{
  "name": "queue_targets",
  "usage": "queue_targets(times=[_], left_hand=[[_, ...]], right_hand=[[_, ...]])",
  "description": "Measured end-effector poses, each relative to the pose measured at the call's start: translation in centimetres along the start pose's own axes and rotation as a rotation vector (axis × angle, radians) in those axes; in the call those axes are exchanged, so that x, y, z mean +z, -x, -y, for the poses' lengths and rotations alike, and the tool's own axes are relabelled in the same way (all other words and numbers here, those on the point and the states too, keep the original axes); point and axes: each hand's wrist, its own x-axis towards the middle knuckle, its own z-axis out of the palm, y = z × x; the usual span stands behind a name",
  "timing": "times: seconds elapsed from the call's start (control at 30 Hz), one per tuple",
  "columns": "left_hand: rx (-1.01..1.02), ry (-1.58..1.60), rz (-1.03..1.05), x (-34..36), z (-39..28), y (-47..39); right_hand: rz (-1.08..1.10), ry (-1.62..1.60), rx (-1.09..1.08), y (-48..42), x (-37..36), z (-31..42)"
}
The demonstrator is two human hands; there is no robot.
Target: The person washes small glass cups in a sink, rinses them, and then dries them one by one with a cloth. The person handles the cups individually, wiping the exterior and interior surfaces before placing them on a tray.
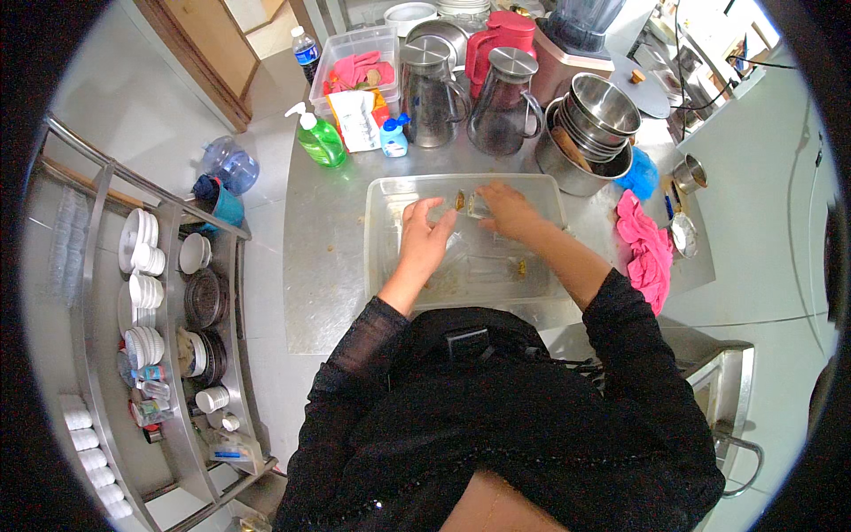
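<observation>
A shallow, clear plastic bin (465, 289) lies on the steel table before me, with brownish residue on its bottom. Over its left part is my left hand (425, 229), fingers spread, with nothing seen in it. My right hand (505, 209) is over the upper right part, slightly blurred, its fingers near a small clear piece (473, 205); whether it grips that piece I cannot tell. Between the hands is a small amber-brown item (460, 199). A yellowish bit (521, 268) lies lower right in the bin.
Behind the bin stand a green pump bottle (322, 143), a small blue bottle (393, 137), two lidded pitchers (429, 100) and stacked steel bowls (602, 113). A pink cloth (645, 253) lies at right. Racks of dishes (143, 292) stand left, a steel sink (728, 386) lower right.
</observation>
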Motion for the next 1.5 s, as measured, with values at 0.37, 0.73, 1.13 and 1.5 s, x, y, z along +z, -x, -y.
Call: queue_targets(times=[0.37, 0.73, 1.13, 1.5], left_hand=[[-0.055, -0.037, 0.037, -0.3, 2.7, -0.2], [0.308, -0.678, 0.472, 2.4, 1.1, 2.5], [0.166, -0.686, 0.673, 2.8, 1.4, 3.1], [-0.142, -0.322, 0.463, 1.3, 3.0, 1.6]], right_hand=[[0.199, 0.201, 0.094, -1.4, 1.5, -0.7], [0.252, 0.307, 0.014, -0.5, -0.4, -0.8], [0.338, 0.498, -0.202, 3.1, 1.8, 0.9], [-0.051, -0.223, -0.149, 3.9, -3.8, 0.3]])
